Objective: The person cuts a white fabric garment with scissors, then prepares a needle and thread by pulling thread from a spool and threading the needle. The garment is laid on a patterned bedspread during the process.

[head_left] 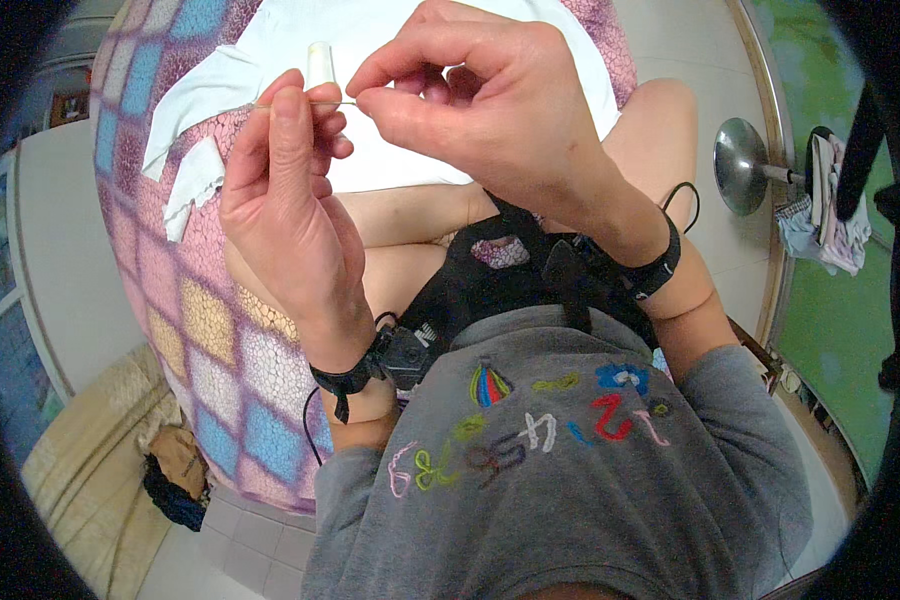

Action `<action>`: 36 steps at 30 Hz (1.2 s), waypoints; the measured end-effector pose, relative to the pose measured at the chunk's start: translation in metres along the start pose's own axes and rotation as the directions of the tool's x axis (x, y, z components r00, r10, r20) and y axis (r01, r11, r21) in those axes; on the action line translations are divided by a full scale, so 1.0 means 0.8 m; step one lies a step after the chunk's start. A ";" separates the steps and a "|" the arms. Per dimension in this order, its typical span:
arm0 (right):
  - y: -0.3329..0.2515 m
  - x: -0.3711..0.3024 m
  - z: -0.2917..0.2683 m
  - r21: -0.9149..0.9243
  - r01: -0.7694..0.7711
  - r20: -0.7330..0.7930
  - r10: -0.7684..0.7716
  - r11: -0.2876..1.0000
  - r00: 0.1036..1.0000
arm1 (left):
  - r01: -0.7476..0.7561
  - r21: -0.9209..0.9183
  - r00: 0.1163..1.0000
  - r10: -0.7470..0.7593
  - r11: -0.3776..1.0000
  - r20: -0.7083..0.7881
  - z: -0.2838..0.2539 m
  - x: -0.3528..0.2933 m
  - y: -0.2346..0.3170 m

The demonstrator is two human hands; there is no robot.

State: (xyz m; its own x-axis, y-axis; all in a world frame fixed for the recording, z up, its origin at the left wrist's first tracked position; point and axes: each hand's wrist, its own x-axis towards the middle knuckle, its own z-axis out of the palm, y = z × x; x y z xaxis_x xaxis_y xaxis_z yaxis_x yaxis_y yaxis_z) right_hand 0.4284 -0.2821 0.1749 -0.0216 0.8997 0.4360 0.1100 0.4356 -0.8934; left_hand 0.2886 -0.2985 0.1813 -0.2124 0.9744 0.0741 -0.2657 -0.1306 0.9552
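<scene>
My left hand [290, 200] is raised over the bed, thumb and fingers pinched on a thin, pale needle [332, 102] that lies crosswise and pokes out on both sides. Close to the needle's right end, the thumb and forefinger of my right hand [505, 100] press together; anything between them is too small to make out. Behind my left fingertips stands a white thread spool [318, 65]. White cloth [400, 165] is spread beneath both hands, and a smaller white scrap [194, 185] with a ragged edge lies left of it.
A patterned pink, blue and white blanket [160, 265] covers the bed under me. To the right are a round metal stand base [740, 165] and hanging clothes [825, 220]. A beige cover [95, 470] drapes at lower left. Black straps and cables lie across my lap.
</scene>
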 end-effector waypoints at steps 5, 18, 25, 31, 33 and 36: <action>0.001 -0.005 0.000 0.083 -0.087 0.101 0.078 0.993 0.992 | -0.056 0.091 0.998 0.055 0.994 0.015 0.003 0.002 0.002; 0.016 -0.011 -0.001 0.205 -0.206 0.163 0.174 0.957 0.971 | 0.037 0.130 0.999 -0.036 0.991 -0.007 0.001 0.003 -0.002; 0.016 -0.008 -0.003 0.191 -0.320 0.236 0.273 0.928 0.933 | 0.045 0.164 0.999 -0.047 0.985 0.010 -0.002 0.003 -0.006; 0.017 -0.009 -0.008 0.305 -0.364 0.316 0.268 0.880 0.910 | 0.174 0.071 0.976 -0.182 0.982 0.118 -0.009 0.007 0.000; 0.017 -0.010 -0.012 0.306 -0.375 0.344 0.266 0.875 0.901 | 0.221 0.059 0.961 -0.227 0.974 0.160 -0.012 0.008 0.001; 0.018 -0.010 -0.014 0.311 -0.378 0.377 0.251 0.872 0.891 | 0.274 0.070 0.939 -0.283 0.959 0.197 -0.016 0.009 0.003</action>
State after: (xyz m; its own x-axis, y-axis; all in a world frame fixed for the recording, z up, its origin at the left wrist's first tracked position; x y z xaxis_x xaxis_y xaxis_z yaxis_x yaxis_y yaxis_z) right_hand 0.4416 -0.2836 0.1597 -0.3664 0.9222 0.1234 -0.2054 0.0491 -0.9774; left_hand 0.2741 -0.2941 0.1804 0.0611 0.9877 -0.1441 -0.2473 0.1548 0.9565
